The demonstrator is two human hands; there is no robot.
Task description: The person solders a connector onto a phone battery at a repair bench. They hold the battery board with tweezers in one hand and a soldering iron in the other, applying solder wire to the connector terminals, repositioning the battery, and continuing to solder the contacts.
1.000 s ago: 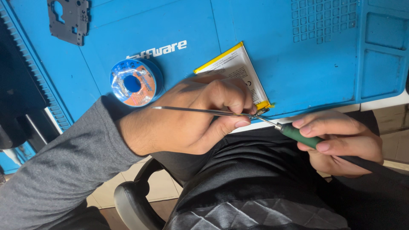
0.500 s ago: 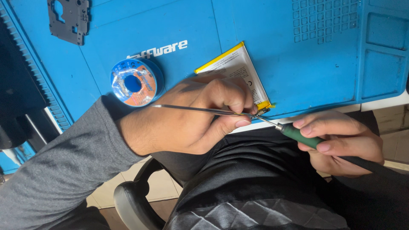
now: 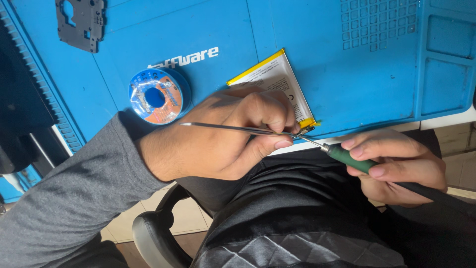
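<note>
My left hand [image 3: 223, 136] grips thin metal tweezers [image 3: 233, 129], their tips pinching a small connector [image 3: 302, 132] at the corner of a flat white battery with a yellow edge [image 3: 270, 77]. My right hand [image 3: 396, 166] holds a green-handled soldering iron [image 3: 354, 159] like a pen. Its metal tip touches the same connector at the mat's front edge. Part of the battery is hidden under my left fingers.
A blue work mat [image 3: 347, 64] covers the table, with moulded compartments [image 3: 441, 54] at the right. A blue spool of solder wire [image 3: 156, 97] lies left of the battery. A grey metal plate [image 3: 79, 22] lies at the top left. A chair arm [image 3: 153, 238] shows below.
</note>
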